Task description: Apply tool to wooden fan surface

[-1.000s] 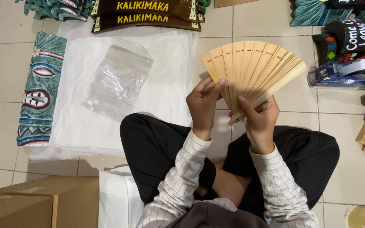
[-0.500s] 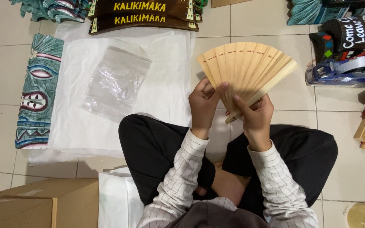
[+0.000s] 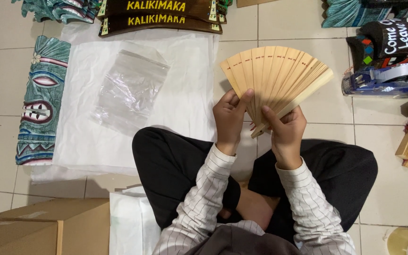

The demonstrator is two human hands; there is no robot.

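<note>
1. Wooden folding fan (image 3: 276, 78): spread roughly half open, its pale slats splayed upward and to the right above the seated person's lap. It is held off the floor, presumably so the slats can swing freely about the pivot at the bottom.
2. Left hand (image 3: 230, 118): closed round the lower left slats near the pivot, thumb laid up along the outermost slat; this grip appears to steady the fan's left edge.
3. Right hand (image 3: 286, 130): wrapped about the pivot end from the right, fingers behind and thumb in front, so that the thicker guard stick (image 3: 298, 101) juts out to the upper right. Both hands hold the same fan, close together at its narrow end, where the slats are gathered.
4. Clear plastic bag (image 3: 131, 87): lying flat and empty on the white wrapping paper (image 3: 185, 85), well to the left of the fan and within arm's reach.
5. White wrapping paper: spread over the tiled floor (image 3: 1, 71) in front of the crossed legs, serving as a clean underlay.
6. Carved turquoise mask (image 3: 41, 101): face up along the paper's left edge.
7. Dark wooden signs (image 3: 159, 14): at the paper's far edge.
8. Blue tape dispenser (image 3: 386, 78): on the floor to the right, apart from the fan.
9. Cardboard box (image 3: 43, 226): near the person's left knee.
</note>
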